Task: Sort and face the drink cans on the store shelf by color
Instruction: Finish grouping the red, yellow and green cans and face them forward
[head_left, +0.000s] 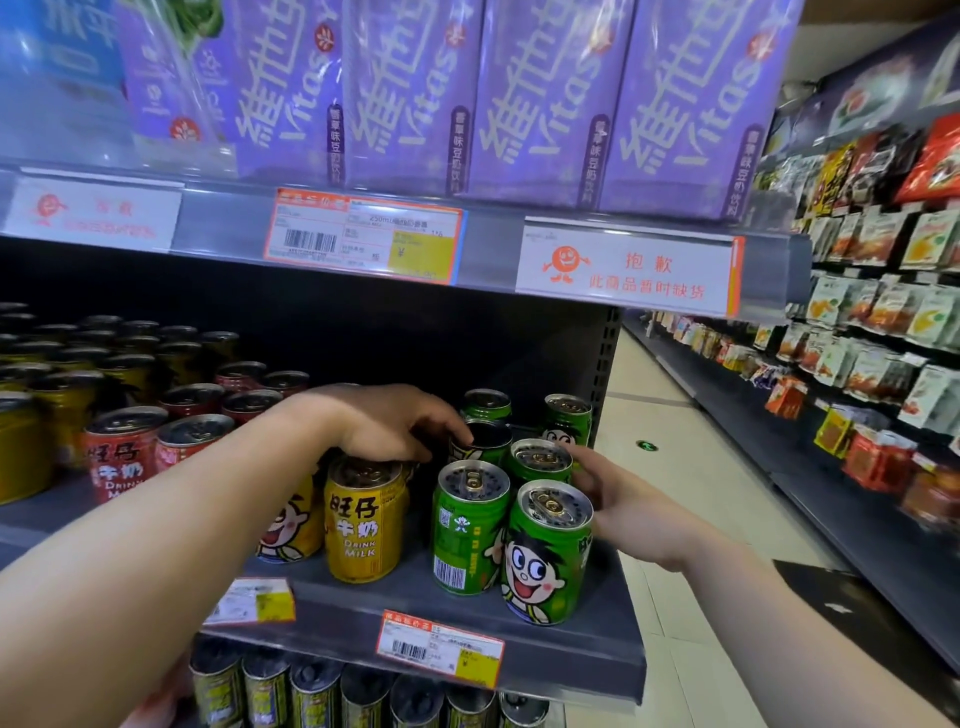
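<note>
Several green cans stand at the right end of the dark shelf (363, 597); the front one (548, 551) shows a cartoon face, its neighbour (467, 530) shows a barcode. A yellow can (363, 519) stands left of them, another yellow can (291, 525) behind my forearm. Red cans (122, 452) sit further left. My left hand (384, 423) reaches over the yellow cans, its fingertips on the rim of a green can (480, 441) in the middle row. My right hand (618, 499) touches the right side of the green group, fingers spread against the cans.
Purple drink cartons (545, 104) fill the shelf above, with price tags (363, 234) on its edge. Gold cans (31, 415) crowd the far left. Dark cans (363, 696) line the shelf below. The aisle floor (675, 467) and a snack rack (872, 338) lie to the right.
</note>
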